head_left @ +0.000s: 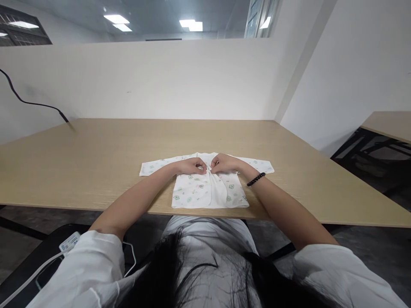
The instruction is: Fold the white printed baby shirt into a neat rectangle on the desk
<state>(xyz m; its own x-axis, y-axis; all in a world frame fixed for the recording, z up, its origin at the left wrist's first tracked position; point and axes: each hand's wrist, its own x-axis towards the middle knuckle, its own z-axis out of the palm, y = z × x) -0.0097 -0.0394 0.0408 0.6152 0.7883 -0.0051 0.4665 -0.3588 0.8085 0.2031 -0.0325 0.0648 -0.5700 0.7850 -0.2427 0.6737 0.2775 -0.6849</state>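
Apparently spread on the surface (112,149) for steadiness, the shirt (192,194) lies just below the frame's centre, its front gathered because the left hand (192,165) and right hand (224,163) pinch it close together.

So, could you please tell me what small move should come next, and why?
Perhaps draw the left hand and right hand gently apart, so the patterned shirt can lie flatter: both pinch close together at its front, and creases fan out from there.
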